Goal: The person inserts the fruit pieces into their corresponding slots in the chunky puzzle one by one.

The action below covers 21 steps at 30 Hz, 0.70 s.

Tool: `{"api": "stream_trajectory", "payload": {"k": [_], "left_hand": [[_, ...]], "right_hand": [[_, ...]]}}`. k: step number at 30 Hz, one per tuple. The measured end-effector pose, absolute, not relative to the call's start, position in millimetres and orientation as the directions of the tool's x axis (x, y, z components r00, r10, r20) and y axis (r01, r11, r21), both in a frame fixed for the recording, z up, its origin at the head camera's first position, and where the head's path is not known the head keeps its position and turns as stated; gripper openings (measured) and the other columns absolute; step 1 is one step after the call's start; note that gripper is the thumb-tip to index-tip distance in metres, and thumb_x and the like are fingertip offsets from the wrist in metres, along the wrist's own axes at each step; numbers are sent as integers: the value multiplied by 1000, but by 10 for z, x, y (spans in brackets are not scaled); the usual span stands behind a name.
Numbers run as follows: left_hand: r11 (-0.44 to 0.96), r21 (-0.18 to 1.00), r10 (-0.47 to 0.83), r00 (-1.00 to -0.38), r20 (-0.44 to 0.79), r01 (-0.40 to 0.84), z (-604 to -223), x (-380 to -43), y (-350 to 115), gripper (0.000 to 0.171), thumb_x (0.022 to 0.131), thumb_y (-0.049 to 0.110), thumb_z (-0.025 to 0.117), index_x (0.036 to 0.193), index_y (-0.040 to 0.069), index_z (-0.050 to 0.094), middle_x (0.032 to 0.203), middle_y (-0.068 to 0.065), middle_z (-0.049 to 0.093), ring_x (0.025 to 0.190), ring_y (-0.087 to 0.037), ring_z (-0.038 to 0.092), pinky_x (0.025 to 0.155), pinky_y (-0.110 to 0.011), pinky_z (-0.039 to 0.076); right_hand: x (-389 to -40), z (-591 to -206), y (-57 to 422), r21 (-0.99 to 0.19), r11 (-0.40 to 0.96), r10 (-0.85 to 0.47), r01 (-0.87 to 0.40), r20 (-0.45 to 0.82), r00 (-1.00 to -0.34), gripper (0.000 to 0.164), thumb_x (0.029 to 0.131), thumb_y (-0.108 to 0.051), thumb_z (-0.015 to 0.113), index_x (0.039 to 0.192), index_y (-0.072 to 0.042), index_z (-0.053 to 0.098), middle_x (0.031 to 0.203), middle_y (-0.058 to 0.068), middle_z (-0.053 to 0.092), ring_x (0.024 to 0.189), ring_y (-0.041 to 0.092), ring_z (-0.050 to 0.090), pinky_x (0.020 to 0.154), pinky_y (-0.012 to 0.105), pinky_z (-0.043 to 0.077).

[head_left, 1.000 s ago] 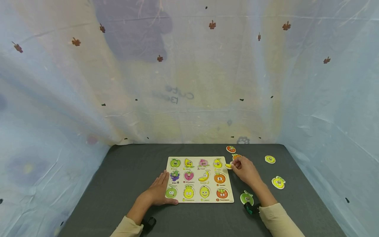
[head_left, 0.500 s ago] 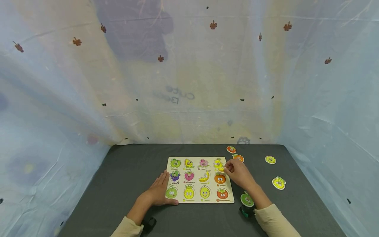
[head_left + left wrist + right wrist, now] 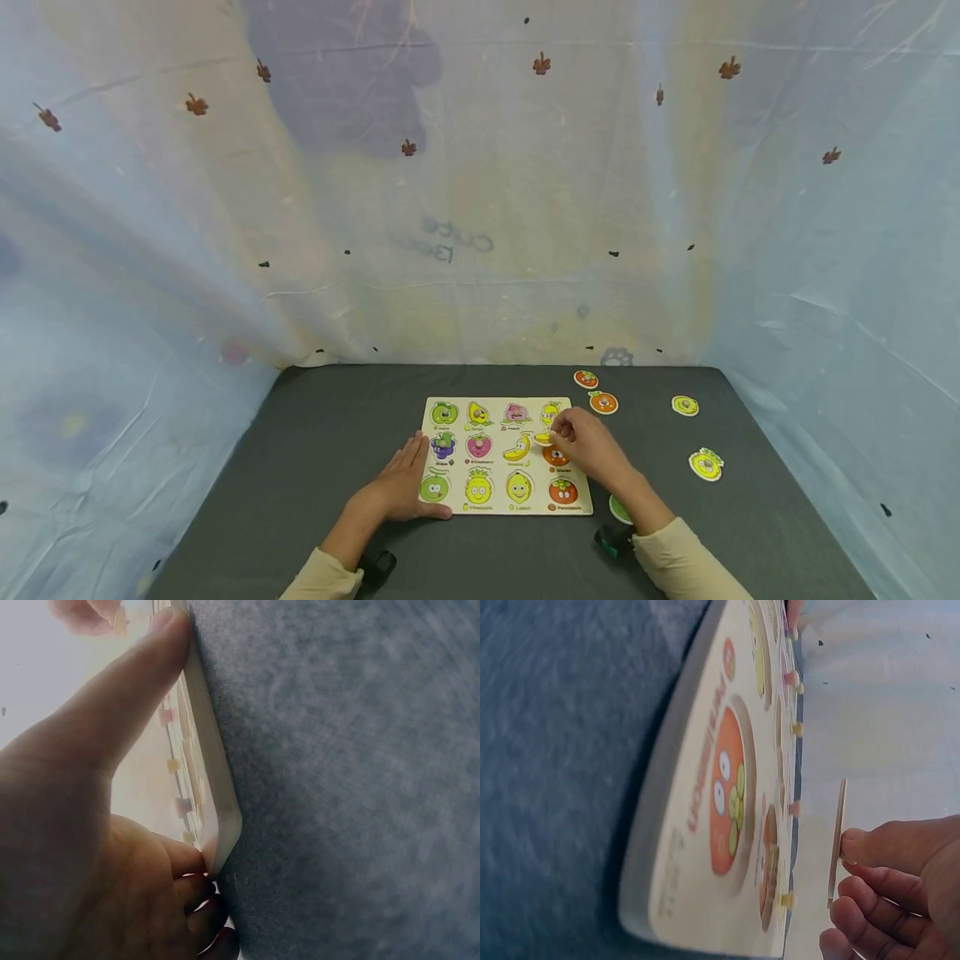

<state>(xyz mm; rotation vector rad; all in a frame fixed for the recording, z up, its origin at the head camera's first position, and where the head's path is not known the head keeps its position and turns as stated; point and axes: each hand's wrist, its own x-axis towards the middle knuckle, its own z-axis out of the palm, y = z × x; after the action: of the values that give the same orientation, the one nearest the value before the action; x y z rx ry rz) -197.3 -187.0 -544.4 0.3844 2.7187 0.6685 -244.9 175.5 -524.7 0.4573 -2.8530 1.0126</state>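
A cream wooden fruit puzzle board (image 3: 498, 510) lies flat on the dark table. My left hand (image 3: 405, 485) rests along its left side with straight fingers, the thumb on the front edge; in the left wrist view the thumb (image 3: 112, 705) reaches along that edge. Thumb and fingers of my right hand (image 3: 592, 446) pinch a yellow banana puzzle piece (image 3: 542, 438) over the board, right of the printed banana (image 3: 517, 448). The right wrist view shows this piece edge-on, above the board's surface. Knobbed pieces, such as the strawberry (image 3: 478, 446) and grapes (image 3: 442, 447), sit in the board.
Right of the board lie a persimmon piece (image 3: 586, 379), an orange piece (image 3: 603, 402), a lemon piece (image 3: 685, 406) and a pineapple piece (image 3: 707, 464). A green round piece (image 3: 619, 510) is partly hidden by my right forearm. A patterned curtain (image 3: 480, 317) stands behind the table.
My right hand has carried the banana piece leftward from beside the board to over it, uncovering the orange piece. The green piece is now mostly covered. My left hand has stayed put.
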Motion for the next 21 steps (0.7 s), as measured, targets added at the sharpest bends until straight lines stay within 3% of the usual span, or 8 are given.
{"api": "stream_trajectory", "payload": {"k": [7,14,21], "left_hand": [[853,486,336,-912,-234,189,-5580,-2027,-1909,145,76,76,84,170,-4,8,179,-24,2,166,-41,5,133,-58,9],[845,496,331,-924,-193,200,-5733,-2087,-1947,144,74,72,89,169,-6,14,178,-25,7,165,-43,10,132,-60,14],[860,473,332,-913,-236,191,-5526,-2001,-1895,142,77,69,89,169,-7,11,178,-26,6,165,-43,9,133,-59,14]], "right_hand": [[-2426,-5257,1655,-603,728,-278,-326,176,-944,11,97,-12,81,96,-14,71,90,-4,58,79,11,52,72,31,49],[-2425,-5274,1583,-614,695,-333,-375,187,-924,9,97,-12,81,98,-13,72,88,-6,58,77,9,53,70,29,49],[-2444,-5341,1492,-591,692,-370,-413,201,-907,10,98,-13,80,96,-15,71,87,-7,57,76,7,52,68,27,48]]}}
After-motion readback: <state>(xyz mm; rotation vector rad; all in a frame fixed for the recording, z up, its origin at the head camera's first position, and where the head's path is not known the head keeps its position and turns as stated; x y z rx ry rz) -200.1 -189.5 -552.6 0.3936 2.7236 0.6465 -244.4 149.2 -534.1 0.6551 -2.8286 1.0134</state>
